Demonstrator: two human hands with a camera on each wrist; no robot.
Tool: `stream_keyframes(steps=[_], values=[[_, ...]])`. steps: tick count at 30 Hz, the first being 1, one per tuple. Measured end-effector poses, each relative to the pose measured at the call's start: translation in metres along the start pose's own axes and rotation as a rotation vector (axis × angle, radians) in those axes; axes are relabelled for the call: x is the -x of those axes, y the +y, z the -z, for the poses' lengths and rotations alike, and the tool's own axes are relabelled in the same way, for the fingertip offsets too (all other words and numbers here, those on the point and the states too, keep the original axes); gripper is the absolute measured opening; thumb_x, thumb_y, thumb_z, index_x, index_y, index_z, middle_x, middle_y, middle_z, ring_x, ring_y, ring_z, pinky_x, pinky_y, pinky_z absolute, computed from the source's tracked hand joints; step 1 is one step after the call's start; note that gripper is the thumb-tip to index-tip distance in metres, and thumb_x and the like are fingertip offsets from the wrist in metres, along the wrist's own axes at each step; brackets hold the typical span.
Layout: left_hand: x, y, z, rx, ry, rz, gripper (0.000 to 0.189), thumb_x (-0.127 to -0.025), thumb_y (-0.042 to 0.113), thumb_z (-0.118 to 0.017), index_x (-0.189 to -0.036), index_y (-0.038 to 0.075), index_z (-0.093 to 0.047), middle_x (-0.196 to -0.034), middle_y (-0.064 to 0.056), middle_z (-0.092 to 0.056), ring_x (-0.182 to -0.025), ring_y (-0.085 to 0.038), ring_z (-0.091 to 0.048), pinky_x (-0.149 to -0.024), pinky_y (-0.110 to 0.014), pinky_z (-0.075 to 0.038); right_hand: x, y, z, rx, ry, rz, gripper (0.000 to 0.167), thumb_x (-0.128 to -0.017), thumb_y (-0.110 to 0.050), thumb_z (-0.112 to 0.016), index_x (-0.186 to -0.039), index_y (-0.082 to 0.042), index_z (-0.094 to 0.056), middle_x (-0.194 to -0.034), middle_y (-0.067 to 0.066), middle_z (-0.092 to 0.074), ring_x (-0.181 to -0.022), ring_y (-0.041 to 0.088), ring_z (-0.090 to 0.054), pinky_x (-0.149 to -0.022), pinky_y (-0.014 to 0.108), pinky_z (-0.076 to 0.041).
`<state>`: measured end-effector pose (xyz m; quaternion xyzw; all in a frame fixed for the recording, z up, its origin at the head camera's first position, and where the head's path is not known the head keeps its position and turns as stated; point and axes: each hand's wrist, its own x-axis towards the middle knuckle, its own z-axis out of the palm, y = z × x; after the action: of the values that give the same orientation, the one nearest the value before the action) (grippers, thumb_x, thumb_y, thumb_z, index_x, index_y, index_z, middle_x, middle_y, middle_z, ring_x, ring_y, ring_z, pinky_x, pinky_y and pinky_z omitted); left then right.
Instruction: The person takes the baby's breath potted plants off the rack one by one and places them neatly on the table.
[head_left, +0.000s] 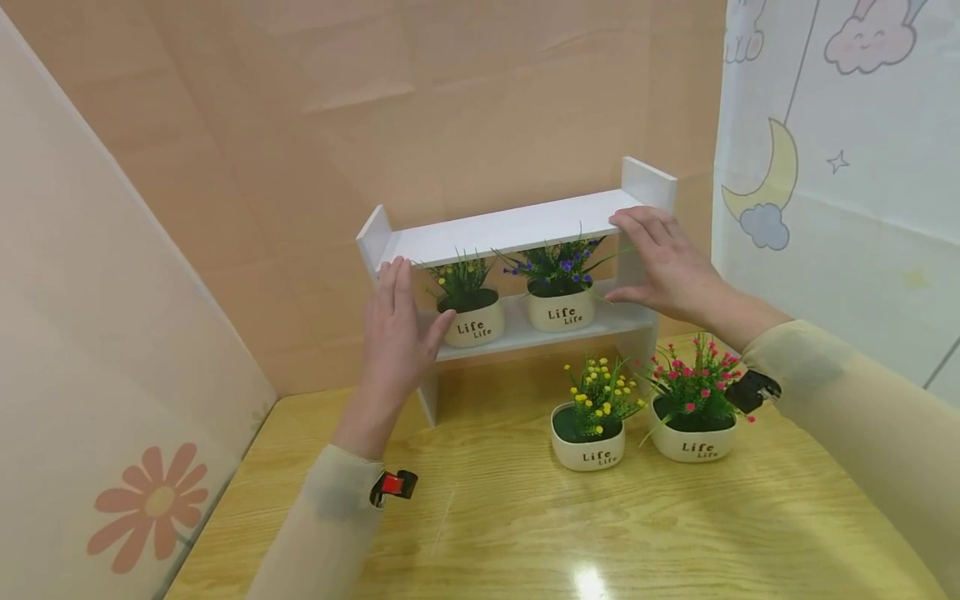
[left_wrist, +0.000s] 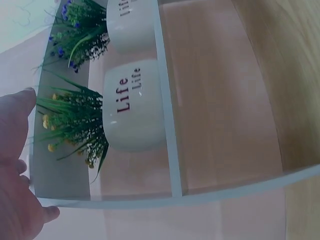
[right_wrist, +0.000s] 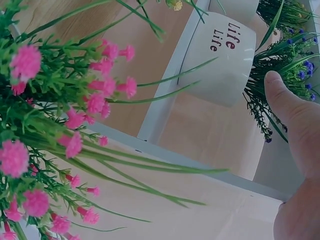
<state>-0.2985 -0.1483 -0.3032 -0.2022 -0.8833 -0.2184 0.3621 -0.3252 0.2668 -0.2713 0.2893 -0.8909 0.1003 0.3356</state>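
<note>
A white two-tier shelf [head_left: 517, 223] stands against the back wall. My left hand [head_left: 393, 337] touches its upper left corner, fingers pointing up and thumb spread to the side. At the upper right corner, my right hand [head_left: 671, 267] rests its fingers on the top board, its thumb held apart below. On the middle board sit a potted plant with small yellow flowers [head_left: 471, 321] and one with purple flowers [head_left: 561, 308]. The right wrist view shows my right thumb [right_wrist: 282, 100] in front of the purple-flowered plant's leaves. Neither hand holds a pot.
On the wooden table [head_left: 480, 517], a pot of yellow flowers [head_left: 588, 450] and a pot of pink flowers [head_left: 692, 442] stand before the shelf's right side. The pink one is beneath my right forearm. Decorated panels flank the table on the left [head_left: 90, 333] and right [head_left: 847, 275].
</note>
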Motion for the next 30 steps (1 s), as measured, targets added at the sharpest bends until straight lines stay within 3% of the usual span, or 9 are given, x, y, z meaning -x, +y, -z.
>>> stream_keyframes(steps=[10, 18, 25, 30], values=[[0.019, 0.010, -0.005, 0.078, -0.017, 0.026, 0.103, -0.103, 0.043, -0.080, -0.175, 0.003, -0.016, -0.181, -0.020, -0.017, -0.168, -0.041, -0.015, -0.133, -0.061, -0.018, 0.000, 0.001, 0.001, 0.022, 0.007, 0.011, 0.117, -0.075, -0.026, -0.105, -0.163, 0.000, -0.033, -0.162, 0.027, -0.037, -0.153, 0.050, -0.029, -0.130, 0.061, -0.025], [0.038, 0.011, -0.017, 0.159, -0.054, 0.111, 0.108, -0.104, 0.044, -0.078, -0.175, 0.001, -0.009, -0.180, -0.027, -0.014, -0.166, -0.044, -0.018, -0.131, -0.062, -0.022, 0.000, -0.001, 0.002, 0.008, -0.022, -0.009, 0.118, -0.076, -0.029, -0.104, -0.165, -0.002, -0.031, -0.164, 0.026, -0.036, -0.155, 0.049, -0.028, -0.130, 0.061, -0.025], [0.043, 0.010, -0.030, 0.258, -0.103, 0.187, 0.109, -0.106, 0.046, -0.075, -0.177, 0.008, -0.003, -0.181, -0.023, -0.014, -0.165, -0.043, -0.022, -0.131, -0.060, -0.024, 0.001, -0.002, 0.002, 0.012, -0.028, -0.024, 0.118, -0.076, -0.027, -0.105, -0.164, -0.001, -0.031, -0.164, 0.027, -0.035, -0.155, 0.050, -0.027, -0.132, 0.060, -0.022], [0.041, 0.005, -0.039, 0.313, -0.111, 0.227, 0.107, -0.106, 0.045, -0.076, -0.177, 0.006, -0.006, -0.180, -0.025, -0.017, -0.164, -0.044, -0.025, -0.130, -0.060, -0.026, 0.001, -0.002, 0.000, 0.006, -0.013, -0.010, 0.118, -0.075, -0.027, -0.105, -0.164, 0.001, -0.032, -0.164, 0.027, -0.036, -0.155, 0.049, -0.027, -0.133, 0.059, -0.020]])
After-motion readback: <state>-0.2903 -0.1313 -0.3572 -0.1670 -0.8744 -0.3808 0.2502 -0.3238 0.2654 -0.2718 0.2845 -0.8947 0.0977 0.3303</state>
